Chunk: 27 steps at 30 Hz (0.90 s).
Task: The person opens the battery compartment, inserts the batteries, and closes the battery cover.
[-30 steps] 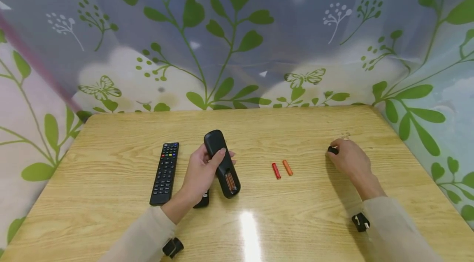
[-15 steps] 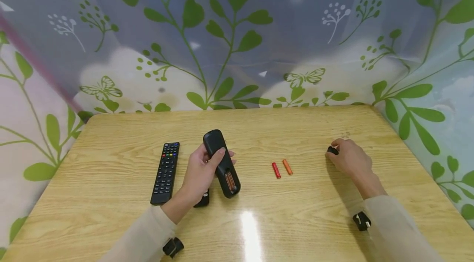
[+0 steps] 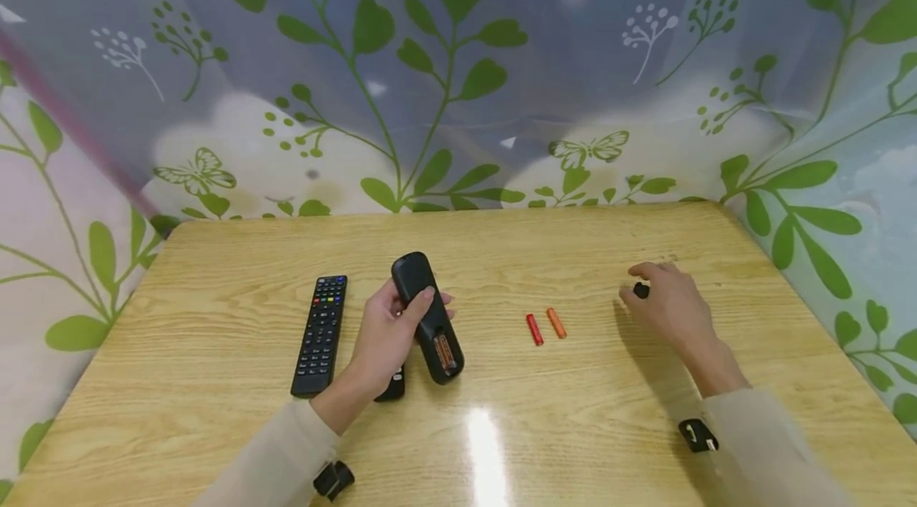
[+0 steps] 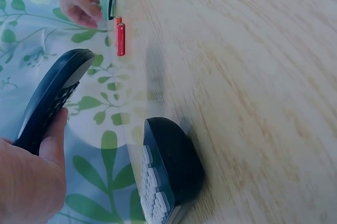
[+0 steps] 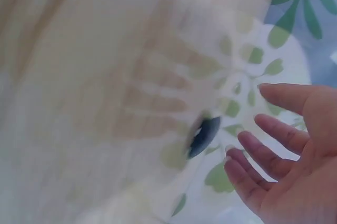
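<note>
My left hand (image 3: 383, 336) grips a black remote control (image 3: 428, 316), its back turned up and its thumb lying across it. The battery compartment (image 3: 445, 352) at the lower end is uncovered and shows a brownish inside. On the right of the table lies a small curved black battery cover (image 3: 641, 290). My right hand (image 3: 673, 308) is over it with fingers spread. In the right wrist view the cover (image 5: 204, 135) lies apart from those loosely extended fingertips. A red battery (image 3: 534, 329) and an orange battery (image 3: 556, 323) lie side by side between the hands.
A second black remote control (image 3: 320, 336) lies buttons up on the wooden table (image 3: 236, 427), left of my left hand. Another remote (image 3: 392, 388) is partly hidden under my left wrist; its end stands close in the left wrist view. A leaf-patterned curtain (image 3: 458, 93) hangs behind the table.
My right hand has let go of the black battery cover and spread its fingers, rising slightly off it. The left hand and its remote control have hardly moved.
</note>
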Tool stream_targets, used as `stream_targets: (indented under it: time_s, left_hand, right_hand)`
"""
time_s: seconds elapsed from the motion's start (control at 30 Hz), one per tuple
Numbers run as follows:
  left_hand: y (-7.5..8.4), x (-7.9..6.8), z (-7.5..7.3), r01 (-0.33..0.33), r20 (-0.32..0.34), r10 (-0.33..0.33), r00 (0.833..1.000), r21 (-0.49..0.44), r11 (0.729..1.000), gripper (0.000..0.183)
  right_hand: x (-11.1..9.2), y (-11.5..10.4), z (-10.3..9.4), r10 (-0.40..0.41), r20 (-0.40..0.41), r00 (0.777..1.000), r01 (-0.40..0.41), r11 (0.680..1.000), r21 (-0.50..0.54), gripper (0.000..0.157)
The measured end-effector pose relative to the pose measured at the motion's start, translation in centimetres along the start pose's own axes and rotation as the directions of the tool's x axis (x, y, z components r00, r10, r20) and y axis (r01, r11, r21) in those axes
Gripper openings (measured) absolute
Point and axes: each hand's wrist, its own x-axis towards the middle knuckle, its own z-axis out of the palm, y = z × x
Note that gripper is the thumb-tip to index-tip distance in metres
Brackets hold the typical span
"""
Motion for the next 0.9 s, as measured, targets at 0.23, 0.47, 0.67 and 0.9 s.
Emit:
stream_targets:
  time_s: [0.23, 0.47, 0.67, 0.9]
  left_hand:
    - [-0.2, 0.0, -0.1, 0.003, 0.003, -0.003, 1.000, 0.016, 1.000, 0.039]
    - [-0.2, -0.1, 0.0, 0.004, -0.004, -0.004, 1.000, 0.037, 0.999, 0.039]
    - [0.0, -0.2, 0.0, 0.002, -0.007, -0.002, 1.000, 0.033, 0.999, 0.038]
    - [0.1, -0.3, -0.2, -0.006, -0.014, 0.007, 1.000, 0.060, 0.998, 0.038]
  right_hand:
    - [-0.3, -2.9, 0.6, -0.053, 0.057, 0.997, 0.046, 0.992, 0.120, 0.043]
    - [-0.2, -5.6, 2.1, -0.106, 0.193, 0.975, 0.071, 0.981, 0.181, 0.040]
    - [-0.1, -7.0, 3.4, -0.137, 0.243, 0.960, 0.104, 0.984, 0.145, 0.033]
    - [-0.2, -7.4, 4.0, -0.181, 0.244, 0.953, 0.152, 0.980, 0.130, 0.018]
